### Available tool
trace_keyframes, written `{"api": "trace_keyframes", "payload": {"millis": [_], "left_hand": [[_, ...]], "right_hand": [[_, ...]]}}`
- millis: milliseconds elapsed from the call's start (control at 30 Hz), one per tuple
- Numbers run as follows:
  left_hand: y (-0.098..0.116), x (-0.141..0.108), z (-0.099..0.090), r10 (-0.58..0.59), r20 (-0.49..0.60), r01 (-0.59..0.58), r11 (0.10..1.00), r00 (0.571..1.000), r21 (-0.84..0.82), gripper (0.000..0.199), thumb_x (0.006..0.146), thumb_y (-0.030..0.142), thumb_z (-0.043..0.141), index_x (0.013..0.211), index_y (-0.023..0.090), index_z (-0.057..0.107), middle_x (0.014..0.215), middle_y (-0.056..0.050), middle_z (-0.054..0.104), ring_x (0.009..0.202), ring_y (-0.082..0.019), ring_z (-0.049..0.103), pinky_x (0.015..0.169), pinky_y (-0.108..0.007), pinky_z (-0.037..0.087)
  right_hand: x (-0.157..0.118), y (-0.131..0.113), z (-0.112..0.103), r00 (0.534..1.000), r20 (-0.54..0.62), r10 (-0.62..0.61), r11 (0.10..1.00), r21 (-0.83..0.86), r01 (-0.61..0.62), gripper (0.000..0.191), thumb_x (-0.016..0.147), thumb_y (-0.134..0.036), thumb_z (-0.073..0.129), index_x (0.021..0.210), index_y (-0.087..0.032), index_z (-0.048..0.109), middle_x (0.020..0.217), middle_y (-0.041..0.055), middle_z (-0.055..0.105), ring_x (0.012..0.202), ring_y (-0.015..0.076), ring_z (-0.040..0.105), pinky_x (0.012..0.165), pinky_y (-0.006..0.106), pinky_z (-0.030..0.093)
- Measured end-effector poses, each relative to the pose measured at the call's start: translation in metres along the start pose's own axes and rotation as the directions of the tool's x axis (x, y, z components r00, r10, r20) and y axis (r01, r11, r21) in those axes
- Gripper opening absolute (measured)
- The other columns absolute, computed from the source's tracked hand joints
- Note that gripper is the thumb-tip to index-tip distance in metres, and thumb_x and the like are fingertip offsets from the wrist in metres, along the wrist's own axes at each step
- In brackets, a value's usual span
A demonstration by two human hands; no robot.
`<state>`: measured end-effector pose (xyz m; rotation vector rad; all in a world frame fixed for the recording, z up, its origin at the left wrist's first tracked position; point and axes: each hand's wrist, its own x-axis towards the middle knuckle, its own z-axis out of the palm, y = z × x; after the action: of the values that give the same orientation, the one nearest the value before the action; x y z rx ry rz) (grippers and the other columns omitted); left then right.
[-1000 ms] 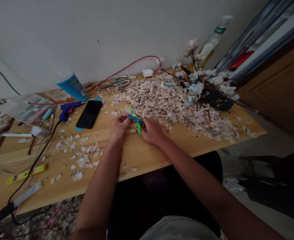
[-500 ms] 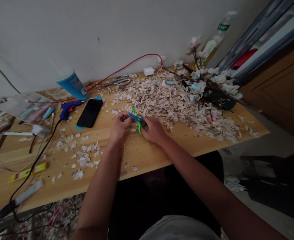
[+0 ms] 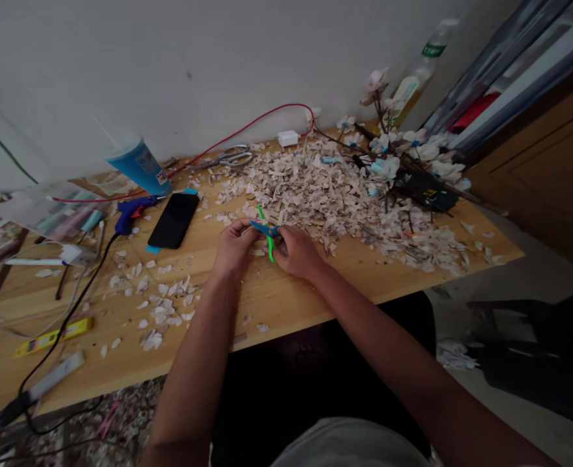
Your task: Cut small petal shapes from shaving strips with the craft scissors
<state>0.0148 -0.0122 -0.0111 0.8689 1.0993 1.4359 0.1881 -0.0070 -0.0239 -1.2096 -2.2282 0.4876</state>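
Note:
My right hand (image 3: 300, 253) grips small blue and green scissors (image 3: 267, 229), whose blades are apart and lean toward my left hand. With fingers closed in a pinch, my left hand (image 3: 233, 249) is right beside the blades; what it pinches is too small to make out. Just beyond both hands spreads a large heap of pale, dry petal-like scraps (image 3: 315, 194). More loose scraps (image 3: 164, 308) lie on the wooden table (image 3: 286, 298) left of my left forearm.
Left of my hands lie a black phone (image 3: 174, 220), a blue glue gun (image 3: 129, 214) and a yellow box (image 3: 55, 337). A blue cup (image 3: 140, 165) leans near the wall. Larger scissors (image 3: 236, 155) rest behind the heap. Flowering branches (image 3: 388, 155) and a bottle (image 3: 415, 81) stand back right.
The scissor blades look slightly wider apart than before. Both hands keep almost the same place, and the whole view has shifted a little.

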Motion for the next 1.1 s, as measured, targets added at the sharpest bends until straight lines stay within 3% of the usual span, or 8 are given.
{"api": "trace_keyframes", "payload": {"millis": [400,733,967,1100], "left_hand": [[0.0005,0.0010,-0.0030,0.068,-0.002,-0.068,0.996,0.998,0.062,0.024,0.065,0.019,0.083,0.085,0.020,0.068,0.076,0.001,0.069,0.062,-0.010,0.064,0.064,-0.023,0.051],[0.0016,0.0030,-0.0046,0.080,0.001,-0.080,0.995,0.997,0.064,0.030,0.062,0.019,0.084,0.084,0.019,0.064,0.074,0.003,0.069,0.063,-0.010,0.065,0.066,-0.022,0.052],[0.0009,0.0008,-0.0015,-0.003,-0.031,0.002,1.000,1.000,-0.022,0.025,0.063,0.021,0.086,0.078,0.018,0.067,0.070,0.002,0.069,0.059,-0.008,0.063,0.061,-0.020,0.051],[0.0051,-0.0013,0.0025,-0.066,0.005,0.066,0.984,0.998,-0.167,0.024,0.064,0.023,0.088,0.080,0.018,0.070,0.076,0.000,0.071,0.066,-0.010,0.065,0.069,-0.022,0.055]], "right_hand": [[0.0001,0.0002,-0.0059,0.997,0.072,-0.024,0.997,0.070,0.019,0.015,0.085,-0.035,0.059,0.085,-0.021,0.054,0.084,0.0048,0.061,0.080,0.0205,0.051,0.077,0.035,0.036],[0.0008,0.0002,-0.0062,0.999,0.047,-0.022,0.990,0.139,0.015,0.016,0.084,-0.035,0.059,0.080,-0.021,0.053,0.076,0.0023,0.057,0.073,0.0180,0.048,0.073,0.033,0.033],[0.0014,0.0008,-0.0048,0.999,0.053,0.003,0.993,0.115,-0.009,0.015,0.085,-0.035,0.059,0.083,-0.020,0.056,0.079,0.0034,0.059,0.075,0.0185,0.049,0.073,0.033,0.034],[0.0025,0.0004,-0.0046,0.999,0.045,0.016,0.995,0.101,-0.020,0.018,0.088,-0.037,0.060,0.082,-0.020,0.056,0.078,0.0032,0.059,0.075,0.0181,0.049,0.072,0.032,0.033]]}}
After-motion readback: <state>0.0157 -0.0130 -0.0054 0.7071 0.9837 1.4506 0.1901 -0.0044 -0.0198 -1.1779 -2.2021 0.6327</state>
